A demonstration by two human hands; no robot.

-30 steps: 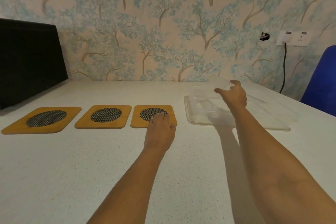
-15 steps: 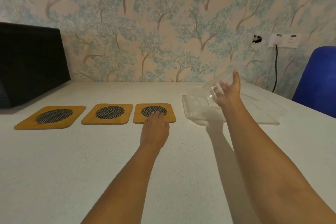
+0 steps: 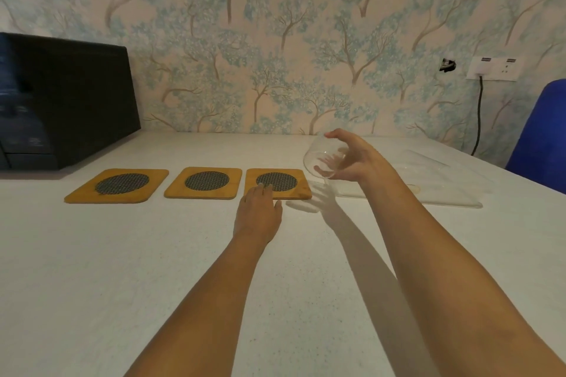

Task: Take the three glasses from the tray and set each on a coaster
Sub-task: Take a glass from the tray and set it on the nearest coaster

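Since half a second ago the glass (image 3: 321,157) has left the tray (image 3: 441,193) and moved left; I now see it in the air between tray and right coaster (image 3: 277,184). Black box (image 3: 66,98), left coaster (image 3: 118,185) and middle coaster (image 3: 203,183) unchanged. Left hand (image 3: 258,211) stays flat, fingers together, tips on the right coaster's near edge. Right hand (image 3: 352,159) wraps the glass, thumb on top. Glass tilted, long axis near horizontal, one end pointing left. No readable writing that I can see.
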